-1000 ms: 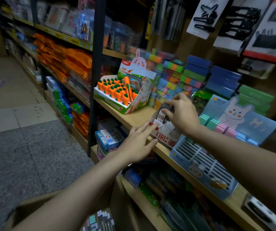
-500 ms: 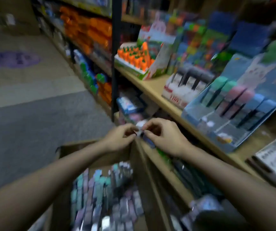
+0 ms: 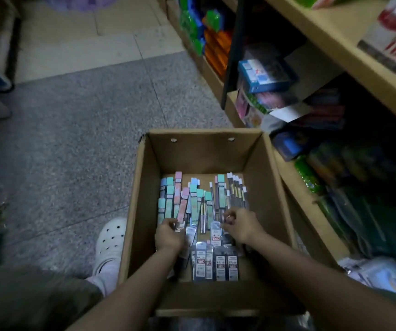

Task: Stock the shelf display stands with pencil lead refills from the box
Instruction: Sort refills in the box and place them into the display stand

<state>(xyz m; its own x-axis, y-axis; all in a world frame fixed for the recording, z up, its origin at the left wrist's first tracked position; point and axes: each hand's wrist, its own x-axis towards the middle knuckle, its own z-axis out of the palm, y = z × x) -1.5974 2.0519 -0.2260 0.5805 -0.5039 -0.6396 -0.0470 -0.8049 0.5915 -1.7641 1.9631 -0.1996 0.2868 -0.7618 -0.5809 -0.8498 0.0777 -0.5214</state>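
At the lower left of the frame one white clog (image 3: 111, 237) with holes stands on the grey speckled floor (image 3: 72, 139), just beside the left wall of a single open cardboard box (image 3: 142, 187) that fills the lower middle. Both forearms reach down into the box. The left hand (image 3: 169, 235) is curled, its fingertips pinching a dark pack with a red label at the near end of the pastel pile. That pile of pastel lead refills (image 3: 185, 199), mint, pink and pale blue, lies fanned across the box floor; they overlap too much to count exactly, though well over a dozen show. Nearest the camera, four dark refill packs (image 3: 214, 262) with red labels lie side by side between the two wrists. The right hand (image 3: 241, 225) is curled over the packs at the right of the pile; whether it holds one cannot be told. Past it, about six slim clear tubes (image 3: 237, 189) lean in a row. Along the right edge run two wooden shelves (image 3: 330, 41) of blurred stationery.
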